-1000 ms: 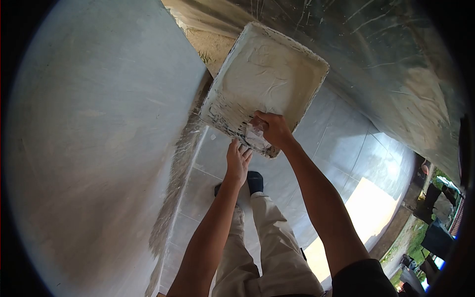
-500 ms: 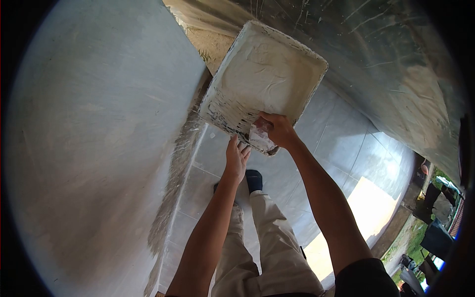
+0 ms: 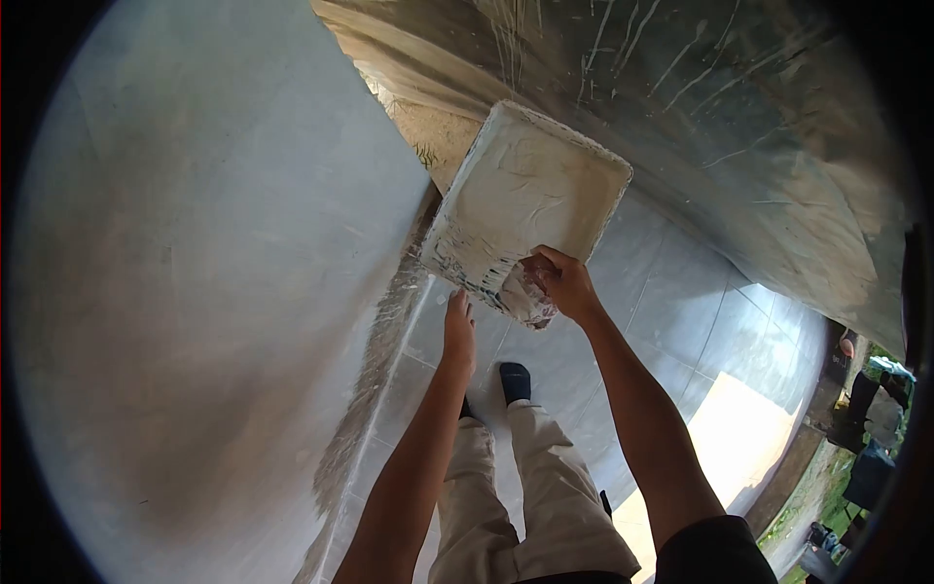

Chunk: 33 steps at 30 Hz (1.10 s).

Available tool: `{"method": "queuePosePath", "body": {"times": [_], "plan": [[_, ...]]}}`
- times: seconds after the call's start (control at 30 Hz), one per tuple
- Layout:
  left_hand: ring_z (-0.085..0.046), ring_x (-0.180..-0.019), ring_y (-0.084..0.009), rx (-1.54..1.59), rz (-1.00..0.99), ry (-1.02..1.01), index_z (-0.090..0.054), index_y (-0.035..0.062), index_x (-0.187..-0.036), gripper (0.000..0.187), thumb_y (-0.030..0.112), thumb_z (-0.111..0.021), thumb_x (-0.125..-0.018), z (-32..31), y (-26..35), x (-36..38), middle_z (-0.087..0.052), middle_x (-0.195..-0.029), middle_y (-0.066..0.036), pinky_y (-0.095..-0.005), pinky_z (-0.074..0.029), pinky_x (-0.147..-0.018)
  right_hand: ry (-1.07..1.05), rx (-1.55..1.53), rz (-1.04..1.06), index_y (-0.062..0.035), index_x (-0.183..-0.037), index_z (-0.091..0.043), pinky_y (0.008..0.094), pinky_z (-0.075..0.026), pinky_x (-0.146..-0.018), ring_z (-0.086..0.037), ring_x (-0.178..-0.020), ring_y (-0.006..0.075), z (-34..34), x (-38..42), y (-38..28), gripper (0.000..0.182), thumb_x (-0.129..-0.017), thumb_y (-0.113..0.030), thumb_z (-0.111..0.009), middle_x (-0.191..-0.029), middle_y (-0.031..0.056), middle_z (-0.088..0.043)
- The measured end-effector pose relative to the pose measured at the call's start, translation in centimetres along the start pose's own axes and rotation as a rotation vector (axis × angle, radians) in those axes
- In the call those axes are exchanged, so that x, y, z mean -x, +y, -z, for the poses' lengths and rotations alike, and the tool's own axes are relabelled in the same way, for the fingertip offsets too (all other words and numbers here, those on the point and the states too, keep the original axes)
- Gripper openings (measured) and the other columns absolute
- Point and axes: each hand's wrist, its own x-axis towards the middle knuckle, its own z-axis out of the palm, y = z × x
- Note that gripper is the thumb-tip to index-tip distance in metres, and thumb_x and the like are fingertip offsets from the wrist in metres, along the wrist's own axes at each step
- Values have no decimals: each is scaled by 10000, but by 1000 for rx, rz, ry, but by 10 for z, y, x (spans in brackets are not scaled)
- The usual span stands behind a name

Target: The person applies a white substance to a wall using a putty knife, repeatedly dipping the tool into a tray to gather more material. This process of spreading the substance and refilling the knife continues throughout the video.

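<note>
Nearest the camera are the person's 2 legs in pale trousers [image 3: 525, 496], ending in dark socks [image 3: 515, 381] on the grey tiled floor [image 3: 671, 302].

The left hand [image 3: 458, 331] is stretched forward with fingers straight and together, released and grasping nothing. Its fingertips lie just below the near edge of the plaster tray [image 3: 530, 200]; whether they touch the underside cannot be told.

The right hand [image 3: 564, 282] is clenched around a putty knife [image 3: 525, 294] caked with white plaster. The fingers are curled tight over its upper part. The smeared blade sits at the near right corner of the tray, touching the rim there.

The tray is square, coated in white plaster inside and along its rim, with dark streaks showing on the near wall. It is held up tilted, between the 2 hands and the corner ahead.

To the left rises a smooth grey-white plastered wall [image 3: 195, 292]. Along its base runs a rough strip of dried plaster spatter [image 3: 375, 380]. Beyond the tray, a sheet of clear plastic [image 3: 739, 127] streaked with white drips covers the far surface.
</note>
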Motion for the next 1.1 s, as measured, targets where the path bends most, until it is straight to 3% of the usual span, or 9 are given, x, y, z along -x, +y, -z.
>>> {"method": "queuePosePath", "body": {"times": [0.03,0.1,0.33,0.43,0.5,0.6,0.67,0.8,1.1], "plan": [[-203,-1444,-255,-8,-20,7,-150,91,-1517,763,510,-411,-934,-2,9,4,-227,-1556,-144,-365,-101,-1162,12,-5,22,6,-1176,-592,322,-510,-832,-677,-945,239,4,-1,-5,370,-813,67,-554,-1049,145,-693],[-211,-1441,-249,-26,-89,-17,-162,94,-1515,751,503,-410,-936,-8,30,12,-254,-1546,-140,-364,-110,-1159,103,-424,-110,21,-1162,-573,298,-510,-770,-660,-889,190,13,-4,-19,344,-829,82,-513,-1041,110,-677],[-264,-1414,-243,-87,-434,-203,-202,109,-1501,708,499,-407,-948,-50,131,69,-331,-1509,-134,-394,-134,-1149,168,-702,-58,31,-1123,-569,284,-485,-707,-606,-820,156,74,7,-140,298,-844,77,-479,-983,83,-638],[-278,-1405,-253,-109,-601,-262,-243,103,-1477,662,482,-406,-960,-69,180,103,-368,-1477,-138,-413,-160,-1142,173,-962,43,27,-1123,-539,312,-492,-752,-605,-884,178,99,14,-193,281,-850,66,-484,-1014,99,-611],[-288,-1400,-256,-133,-711,-302,-256,95,-1468,640,465,-404,-968,-79,216,135,-380,-1465,-145,-416,-177,-1138,104,-1085,30,26,-1200,-483,371,-483,-943,-595,-1062,240,115,23,-231,310,-899,67,-420,-1171,142,-576],[-366,-1341,-289,-216,-973,-296,-253,21,-1457,618,378,-403,-975,-90,284,205,-414,-1412,-213,-405,-238,-1119,-28,-1286,256,13,-1212,-462,388,-482,-971,-587,-1097,262,138,51,-311,301,-919,50,-404,-1182,169,-568],[-392,-1322,-310,-280,-1251,-294,-263,18,-1450,578,334,-397,-984,-91,317,249,-425,-1396,-235,-412,-265,-1104,-91,-1299,358,14,-1221,-456,386,-484,-972,-584,-1110,259,149,72,-357,301,-927,43,-401,-1199,163,-564],[-399,-1313,-314,-404,-1560,-175,-284,39,-1447,534,310,-385,-997,-81,371,331,-436,-1379,-239,-418,-287,-1088,-203,-1282,560,19,-1229,-465,367,-488,-969,-589,-1111,235,158,107,-437,287,-951,20,-394,-1217,136,-572],[-426,-1280,-315,-485,-1946,87,-311,47,-1437,552,343,-428,-985,-17,446,465,-435,-1383,-213,-457,-292,-1080,-416,-1318,847,24,-1246,-471,349,-496,-961,-586,-1111,204,148,194,-578,273,-991,-25,-386,-1246,131,-555]]}}
